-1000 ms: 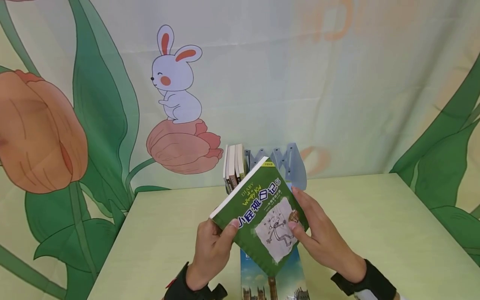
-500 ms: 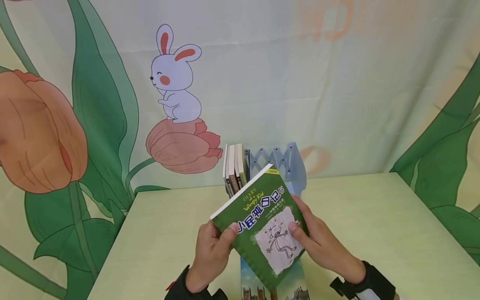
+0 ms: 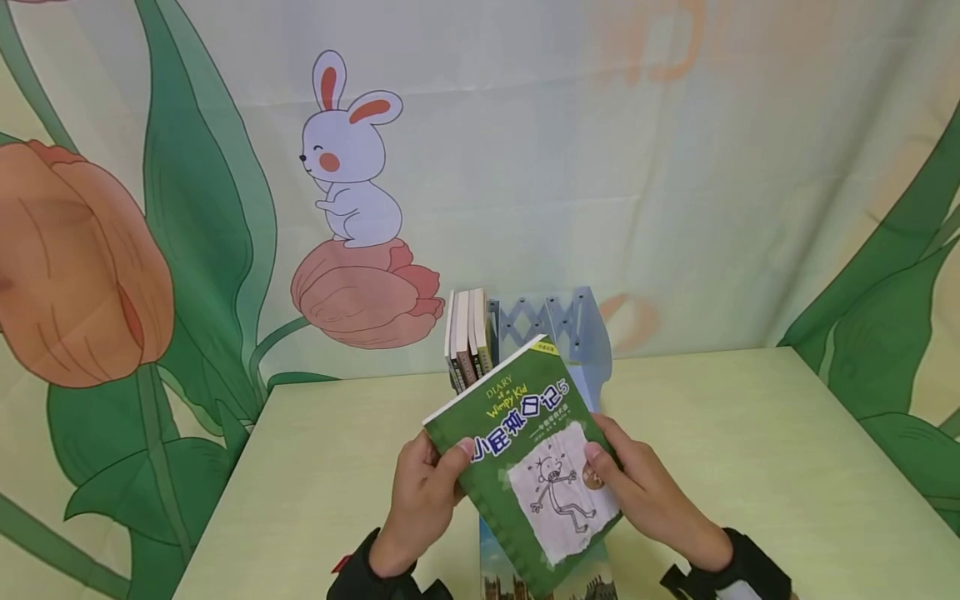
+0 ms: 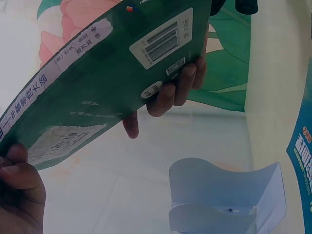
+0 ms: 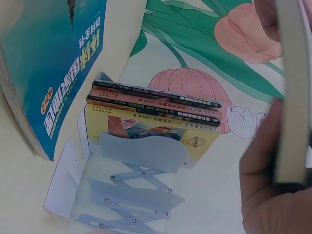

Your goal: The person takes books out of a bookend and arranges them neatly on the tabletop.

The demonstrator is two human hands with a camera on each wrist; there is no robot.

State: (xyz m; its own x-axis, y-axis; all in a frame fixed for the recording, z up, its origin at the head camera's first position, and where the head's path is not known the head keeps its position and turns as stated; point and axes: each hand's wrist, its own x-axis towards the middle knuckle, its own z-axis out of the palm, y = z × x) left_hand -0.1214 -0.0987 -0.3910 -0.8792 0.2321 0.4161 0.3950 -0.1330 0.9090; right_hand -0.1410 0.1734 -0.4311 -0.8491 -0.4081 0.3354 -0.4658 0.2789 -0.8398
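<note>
Both hands hold a green paperback book [image 3: 502, 500], its front cover facing the head camera and tilted diagonally. My left hand [image 3: 422, 504] grips the left corner, thumb on the cover. On the right edge, my right hand [image 3: 660, 496] pinches with its thumb over the drawing. The left wrist view shows the book's back cover [image 4: 107, 83] with a barcode, and fingers [image 4: 168, 100] curled against it. In the right wrist view, the page edge [image 5: 295, 97] stands beside the right thumb. Beneath the paperback, a large blue book [image 3: 495, 571] lies on the table, partly hidden.
At the table's back, a light-blue expandable book rack [image 3: 596, 342] stands against the printed curtain [image 3: 712, 208]. Several thin books [image 5: 156, 109] stand in its left end, with a yellow-covered one innermost. The pale table [image 3: 322, 467] extends to both sides of the hands.
The green paperback has come down and toward the person, showing more of the rack behind it. The right hand has moved slightly lower with it; the left hand has stayed nearly in place.
</note>
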